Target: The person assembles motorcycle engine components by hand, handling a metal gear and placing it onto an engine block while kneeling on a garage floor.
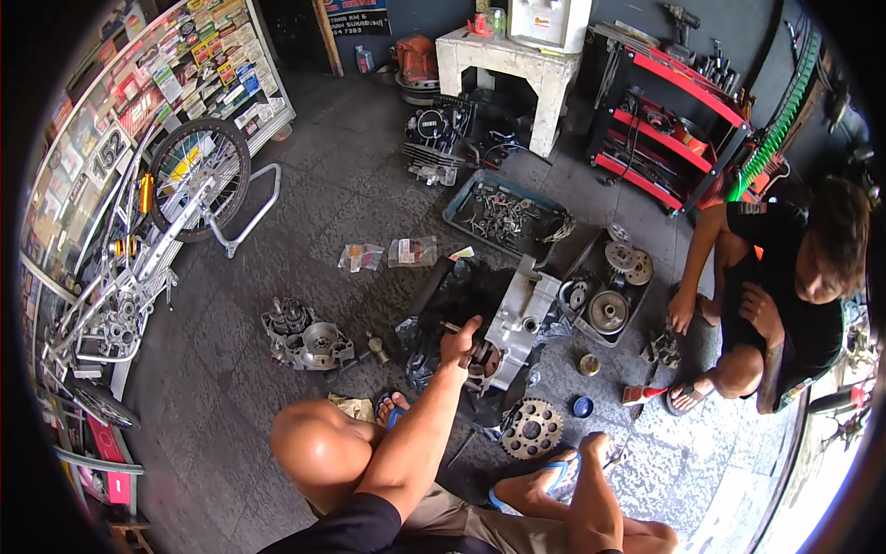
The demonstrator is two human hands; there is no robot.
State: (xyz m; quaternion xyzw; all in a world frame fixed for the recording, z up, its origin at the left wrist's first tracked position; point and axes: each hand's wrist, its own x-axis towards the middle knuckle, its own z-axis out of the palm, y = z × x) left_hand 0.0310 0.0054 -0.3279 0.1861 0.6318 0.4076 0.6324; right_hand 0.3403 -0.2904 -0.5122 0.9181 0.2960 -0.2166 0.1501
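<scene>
My left hand [459, 343] is closed around a metal shaft [451, 327] with a darker round part, at the near left side of a silver engine case [518, 319]. That case stands tilted on black plastic [466, 286]. What else the fingers cover is hidden. My right hand [596, 447] is curled beside my right knee, above the floor; I cannot make out what is in it. Just left of it lies a toothed sprocket [532, 428], with a small blue round container [582, 406] beyond. A small open tin [589, 366] stands right of the case.
Another engine case half [307, 340] lies at left. Beyond are a tray of bolts [508, 217] and a tray with clutch parts [607, 309]. At right a person [775, 286] crouches over a metal part [662, 349]. A red tool cart [669, 115] and motorcycle frame [166, 212] stand farther off.
</scene>
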